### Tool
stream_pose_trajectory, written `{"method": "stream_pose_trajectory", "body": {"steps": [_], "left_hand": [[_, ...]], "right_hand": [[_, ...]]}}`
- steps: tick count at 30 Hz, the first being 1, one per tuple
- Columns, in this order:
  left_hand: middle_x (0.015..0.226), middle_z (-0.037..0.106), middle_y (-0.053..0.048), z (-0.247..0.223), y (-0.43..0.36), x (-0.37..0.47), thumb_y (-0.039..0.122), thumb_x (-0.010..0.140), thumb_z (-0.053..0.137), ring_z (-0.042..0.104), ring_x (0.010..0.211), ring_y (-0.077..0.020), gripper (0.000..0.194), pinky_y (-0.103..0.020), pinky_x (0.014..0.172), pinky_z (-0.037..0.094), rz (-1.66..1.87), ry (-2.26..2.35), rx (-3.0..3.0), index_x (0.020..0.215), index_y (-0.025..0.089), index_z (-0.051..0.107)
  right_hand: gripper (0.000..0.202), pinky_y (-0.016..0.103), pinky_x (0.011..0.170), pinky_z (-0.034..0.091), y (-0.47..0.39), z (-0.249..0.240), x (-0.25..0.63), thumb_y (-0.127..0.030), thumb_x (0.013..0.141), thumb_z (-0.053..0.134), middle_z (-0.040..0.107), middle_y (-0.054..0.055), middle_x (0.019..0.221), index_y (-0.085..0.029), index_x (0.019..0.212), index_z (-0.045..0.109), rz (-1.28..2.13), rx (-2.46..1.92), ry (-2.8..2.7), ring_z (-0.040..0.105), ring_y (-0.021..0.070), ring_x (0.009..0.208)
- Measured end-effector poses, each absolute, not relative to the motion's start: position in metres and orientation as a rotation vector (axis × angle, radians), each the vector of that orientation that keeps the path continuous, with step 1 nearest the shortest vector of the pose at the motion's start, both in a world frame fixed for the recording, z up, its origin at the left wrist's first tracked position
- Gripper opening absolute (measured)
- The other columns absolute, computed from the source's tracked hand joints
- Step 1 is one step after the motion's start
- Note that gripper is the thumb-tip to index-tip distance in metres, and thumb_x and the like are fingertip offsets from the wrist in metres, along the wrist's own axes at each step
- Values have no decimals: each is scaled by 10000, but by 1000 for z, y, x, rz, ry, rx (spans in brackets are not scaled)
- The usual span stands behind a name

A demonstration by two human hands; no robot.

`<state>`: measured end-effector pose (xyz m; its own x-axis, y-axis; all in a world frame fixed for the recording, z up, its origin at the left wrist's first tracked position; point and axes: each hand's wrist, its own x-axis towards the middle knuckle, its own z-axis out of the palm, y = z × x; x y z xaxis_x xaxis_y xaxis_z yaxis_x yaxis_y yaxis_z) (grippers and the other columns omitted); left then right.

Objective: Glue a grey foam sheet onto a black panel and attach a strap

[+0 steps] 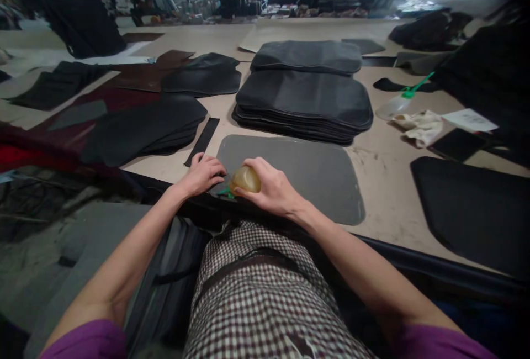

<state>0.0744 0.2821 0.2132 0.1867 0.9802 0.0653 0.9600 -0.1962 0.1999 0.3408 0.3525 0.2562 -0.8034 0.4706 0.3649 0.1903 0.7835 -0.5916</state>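
Right grip (275, 186) closed around a squeeze bottle (247, 179) with amber contents; bottle tipped, green nozzle (226, 192) directed left at the near-left corner of a grey panel (290, 168) with rounded corners. Nozzle contact with the panel: cannot tell. Left grip (202, 175): fingers curled at the panel's left edge, just beside the nozzle; cannot tell whether they pinch anything. Writing: white sheet (470, 120) at right bears faint marks, too small to read. Edges: panel lies flat on the tan bench (389, 193), near side running along the bench's front edge, close to the wearer's checked apron (265, 298). Far side sits just in front of a stack of black panels (304, 94); cannot tell if they touch. Left: black strip (202, 142) slants between the grey panel and a fanned pile of black pieces (153, 127), near the left fingers. Right: widest room, tan bench top between the grey panel and a large black panel (467, 204), the two well apart. Farther back, a second squeeze bottle (393, 106) leans beside a crumpled cloth (420, 126); a dark square piece (457, 143) lies before the sheet.
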Motion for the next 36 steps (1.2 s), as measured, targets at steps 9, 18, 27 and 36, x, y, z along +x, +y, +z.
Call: {"method": "stream_pose_trajectory", "body": {"steps": [9, 18, 27, 36], "left_hand": [[1145, 742, -40, 217, 284, 76, 391, 974, 611, 543, 1231, -263, 182, -545, 1188, 128, 275, 1918, 2287, 1043, 281, 738], [1219, 735, -42, 208, 287, 67, 515, 972, 524, 563, 1248, -267, 316, -524, 1206, 174, 206, 1942, 2285, 1082, 309, 738], [1177, 727, -45, 195, 287, 56, 571, 981, 475, 616, 1160, -275, 365, -534, 1186, 262, 274, 1994, 2308, 1108, 271, 640], [1156, 664, -137, 214, 294, 78, 505, 971, 502, 589, 1108, -360, 365, -524, 980, 444, 128, 2195, 2432, 1175, 235, 637]], "right_hand": [[463, 468, 911, 552, 370, 275, 427, -537, 905, 697, 662, 92, 1164, -241, 1239, 574, 774, -682, -2464, 657, 299, 1026], [555, 442, 847, 570, 382, 277, 555, -622, 841, 752, 707, 86, 1150, -250, 1239, 640, 839, -1137, -2291, 681, 321, 994], [641, 413, 766, 584, 379, 273, 654, -622, 746, 841, 720, 61, 1060, -265, 1243, 649, 974, -1478, -1958, 698, 302, 896], [560, 380, 610, 549, 387, 265, 708, -553, 709, 881, 714, 136, 1073, -279, 1165, 707, 913, -1671, -1495, 688, 291, 822]]}}
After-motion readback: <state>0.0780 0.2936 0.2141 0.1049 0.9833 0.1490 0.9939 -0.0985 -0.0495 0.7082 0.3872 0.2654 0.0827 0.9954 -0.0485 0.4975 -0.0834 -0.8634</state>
